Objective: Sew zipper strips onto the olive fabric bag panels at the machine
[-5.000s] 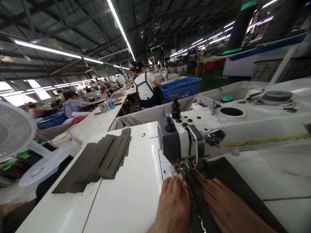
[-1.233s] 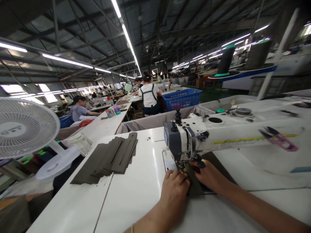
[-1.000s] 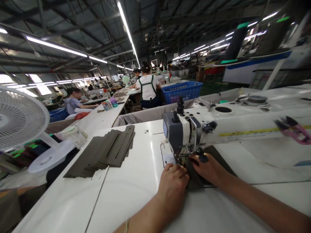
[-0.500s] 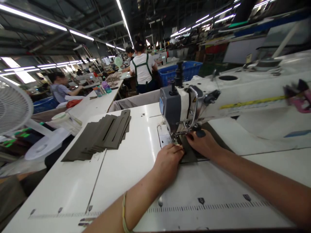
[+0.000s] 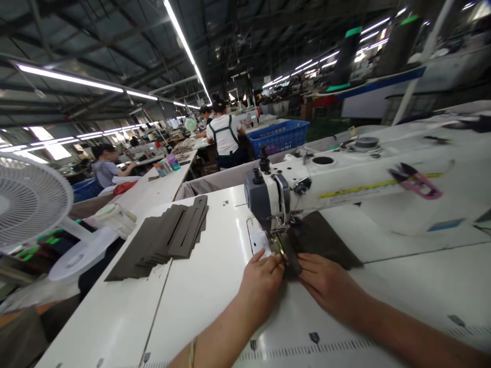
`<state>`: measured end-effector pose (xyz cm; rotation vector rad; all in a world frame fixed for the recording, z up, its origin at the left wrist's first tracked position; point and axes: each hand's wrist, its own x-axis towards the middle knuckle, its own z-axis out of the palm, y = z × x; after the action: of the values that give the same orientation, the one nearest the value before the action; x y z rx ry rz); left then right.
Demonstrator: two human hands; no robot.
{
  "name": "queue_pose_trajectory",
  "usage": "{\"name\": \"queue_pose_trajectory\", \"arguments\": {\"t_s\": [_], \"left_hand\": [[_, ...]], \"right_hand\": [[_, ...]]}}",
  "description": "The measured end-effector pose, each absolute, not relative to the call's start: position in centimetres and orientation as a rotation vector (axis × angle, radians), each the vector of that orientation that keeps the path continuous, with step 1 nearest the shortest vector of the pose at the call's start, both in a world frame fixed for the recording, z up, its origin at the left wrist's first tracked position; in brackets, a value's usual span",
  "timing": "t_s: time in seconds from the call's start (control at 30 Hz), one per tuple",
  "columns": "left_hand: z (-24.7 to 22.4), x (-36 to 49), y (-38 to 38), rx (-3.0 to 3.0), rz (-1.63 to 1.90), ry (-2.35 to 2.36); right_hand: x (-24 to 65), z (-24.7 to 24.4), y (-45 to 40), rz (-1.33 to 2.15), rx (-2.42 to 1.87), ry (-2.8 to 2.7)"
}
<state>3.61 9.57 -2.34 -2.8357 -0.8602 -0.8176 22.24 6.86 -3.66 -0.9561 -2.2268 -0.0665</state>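
A sewing machine stands on the white table, its needle area over a dark fabric piece that spreads to the right under the arm. My left hand is at the front left of the presser foot, fingertips closed on the near edge of the fabric. Beside it, my right hand has its fingers pressed together along the right side of a narrow folded part of the fabric. Left of the machine lies a fanned stack of dark cut pieces, some with slots.
A white fan stands at the left, near a thread cone. Pink-handled snips rest on the machine arm. Behind are a blue basket, a person in a white shirt and another in stripes.
My right hand has drawn back from beside the needle toward the front. More of the dark fabric shows right of the needle. The camera view has shifted, with the table lower.
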Motion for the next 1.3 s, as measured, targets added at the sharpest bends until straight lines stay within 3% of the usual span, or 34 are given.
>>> {"name": "queue_pose_trajectory", "arguments": {"t_s": [0.73, 1.0, 1.3], "left_hand": [[-2.4, 4.2, 13.9, -2.767, -0.868, -0.842], [-2.1, 3.5, 12.1, -2.671, -0.83, -0.869], [-2.2, 3.6, 13.0, -2.696, -0.714, -0.795]], "right_hand": [[21.9, -3.3, 10.9, -0.089, -1.007, -2.162], [22.3, -3.6, 9.4, -0.293, -0.988, -2.157], [22.3, -2.8, 10.4, -0.204, -1.004, -2.205]]}}
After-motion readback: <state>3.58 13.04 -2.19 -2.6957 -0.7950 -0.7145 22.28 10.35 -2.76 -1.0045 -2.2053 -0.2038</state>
